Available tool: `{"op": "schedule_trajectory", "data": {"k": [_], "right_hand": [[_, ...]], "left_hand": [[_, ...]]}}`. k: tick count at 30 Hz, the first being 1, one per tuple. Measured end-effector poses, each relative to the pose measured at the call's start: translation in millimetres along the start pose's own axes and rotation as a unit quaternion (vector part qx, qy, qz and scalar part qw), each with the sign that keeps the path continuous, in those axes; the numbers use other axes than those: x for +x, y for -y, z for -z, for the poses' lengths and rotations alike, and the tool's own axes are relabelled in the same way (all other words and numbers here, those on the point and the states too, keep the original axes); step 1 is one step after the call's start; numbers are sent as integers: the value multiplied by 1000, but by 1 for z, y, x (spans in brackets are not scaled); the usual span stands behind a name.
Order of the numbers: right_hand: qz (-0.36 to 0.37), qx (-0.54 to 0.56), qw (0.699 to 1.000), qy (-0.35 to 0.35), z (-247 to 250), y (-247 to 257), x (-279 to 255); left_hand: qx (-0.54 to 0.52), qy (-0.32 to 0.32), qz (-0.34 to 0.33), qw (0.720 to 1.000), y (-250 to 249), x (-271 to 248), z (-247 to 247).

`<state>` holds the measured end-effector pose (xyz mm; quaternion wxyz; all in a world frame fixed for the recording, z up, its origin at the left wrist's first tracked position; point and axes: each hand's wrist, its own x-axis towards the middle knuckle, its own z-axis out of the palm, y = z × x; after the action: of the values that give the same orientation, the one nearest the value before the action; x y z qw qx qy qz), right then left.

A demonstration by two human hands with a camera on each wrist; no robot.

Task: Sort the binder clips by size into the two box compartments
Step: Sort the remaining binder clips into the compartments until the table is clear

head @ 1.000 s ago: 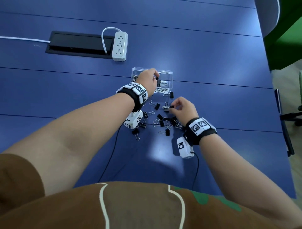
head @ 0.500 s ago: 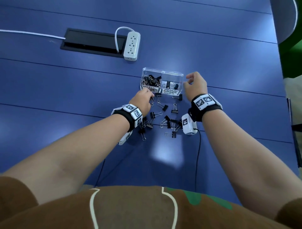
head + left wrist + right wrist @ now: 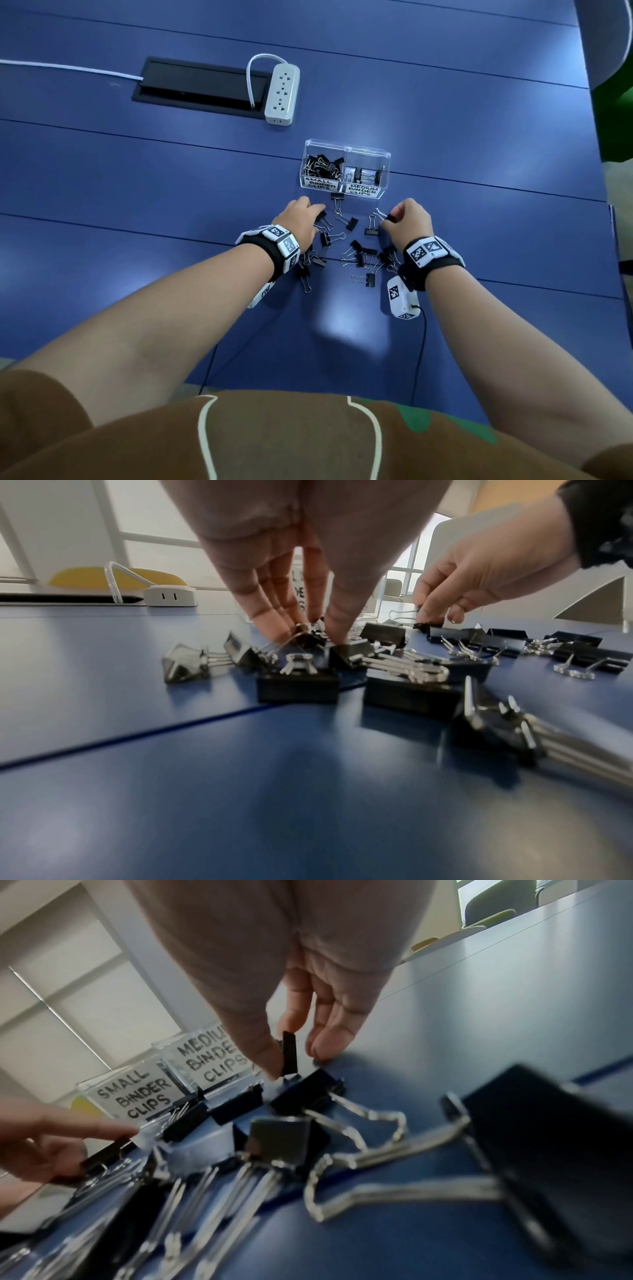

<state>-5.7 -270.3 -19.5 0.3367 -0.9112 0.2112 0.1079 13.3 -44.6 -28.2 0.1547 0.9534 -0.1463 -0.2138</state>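
Note:
A clear two-compartment box [image 3: 384, 161] stands on the blue table [image 3: 479, 137]. Its left side, labelled SMALL BINDER CLIPS [image 3: 135, 1096], holds several black clips; its right side, labelled MEDIUM BINDER CLIPS [image 3: 214, 1060], holds a few. Several loose black clips [image 3: 359, 255] lie scattered just in front of it. My left hand [image 3: 317, 211] reaches down at the pile's left edge, and its fingertips [image 3: 274, 627] pinch a clip [image 3: 310, 638] that lies on the table. At the pile's right edge my right hand [image 3: 387, 219] pinches another black clip [image 3: 289, 1053] between thumb and forefinger, held upright just above the surface.
A white power strip [image 3: 281, 92] and a black cable hatch [image 3: 198, 85] sit far left of the box. Thin black cables [image 3: 423, 342] run from my wrists toward my body. The table's right edge [image 3: 613, 240] lies well beyond my right hand.
My right hand has come back from the medium compartment to the pile and taken hold of a clip. My left hand stayed at the pile's left edge and closed on a clip.

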Motion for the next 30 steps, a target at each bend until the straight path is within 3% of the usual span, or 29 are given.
{"op": "schedule_trajectory", "data": {"k": [6, 12, 16, 21, 27, 30], "right_hand": [[-6, 98, 995, 3, -2, 4, -19], [46, -6, 999, 18, -24, 14, -29], [40, -68, 996, 29, -30, 13, -33], [47, -75, 995, 48, -30, 14, -34], [65, 35, 997, -21, -7, 30, -27], [100, 32, 993, -54, 11, 51, -13]], "left_hand": [[-36, 4, 12, 999, -3, -2, 6], [-21, 31, -12, 999, -2, -10, 10], [-30, 1, -43, 999, -8, -12, 14], [0, 2, -31, 1000, -17, -1, 15], [56, 36, -31, 997, -18, 6, 9], [70, 43, -41, 996, -17, 7, 10]]}}
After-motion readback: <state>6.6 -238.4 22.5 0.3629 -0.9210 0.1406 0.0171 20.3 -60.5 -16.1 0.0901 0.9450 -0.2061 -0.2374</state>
